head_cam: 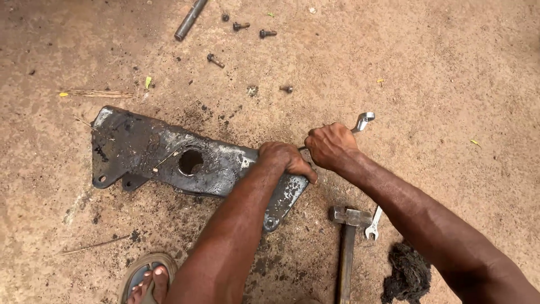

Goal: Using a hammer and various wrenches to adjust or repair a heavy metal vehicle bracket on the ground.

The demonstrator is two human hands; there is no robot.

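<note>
I am pressing my left hand (284,159) down on the right end of the greasy black metal bracket (169,155), fingers curled over its top edge and clamped against the plate. The bracket is lying flat on the bare dirt ground (450,73), running from upper left to lower right, with a large round hole (190,161) near its middle and a small bolt hole at its lower right tip.

I am wrapping my right hand (332,145) in a closed fist around the shank of a shiny spanner (363,121). Its ring end is sticking out past my knuckles to the upper right; its other end is hidden behind my hands, just beside the bracket's right end.

A hammer (347,236) is lying on the ground below my right forearm, head up, handle pointing toward me. A second, smaller spanner (373,224) is resting just beside the hammer head. A dark rag (406,273) is lying near the lower right. Several loose bolts (241,26) and a metal rod (190,19) are lying well apart at the top. My sandalled foot (147,278) is showing at the bottom left.
</note>
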